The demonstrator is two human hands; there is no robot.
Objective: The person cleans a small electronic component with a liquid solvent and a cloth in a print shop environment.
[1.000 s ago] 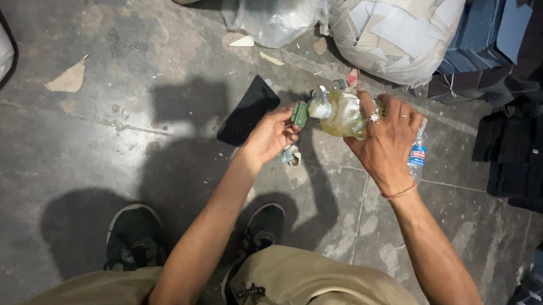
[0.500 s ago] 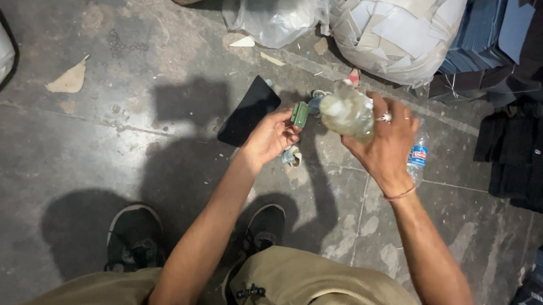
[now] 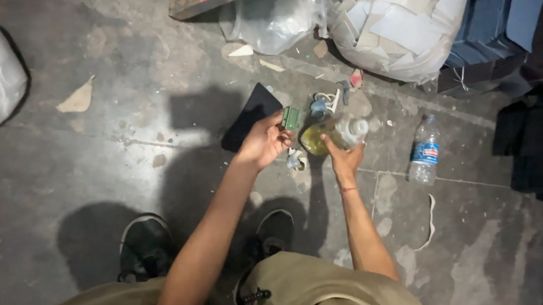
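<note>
A small green block (image 3: 291, 117) is pinched between the fingertips of the left hand (image 3: 263, 143), whose other fingers are curled loosely inward. The block is held just above the concrete floor (image 3: 99, 180), beside the corner of a flat black sheet (image 3: 250, 116) that lies there. A clear bottle (image 3: 332, 135) holding yellowish liquid is gripped from below by the right hand (image 3: 344, 161), the fingers wrapped round its lower part; it is tilted on its side, its pale cap end pointing to the right. The two hands are held close together, the block just left of the bottle.

Below the hands, small scraps (image 3: 297, 162) are scattered on the floor. A plastic water bottle (image 3: 424, 150) with a blue label is stood upright well to the right. Farther back, a sack of pale cut pieces (image 3: 395, 28) and a clear plastic bag (image 3: 277, 19) are seen. Two dark shoes (image 3: 143, 249) are planted near the bottom edge.
</note>
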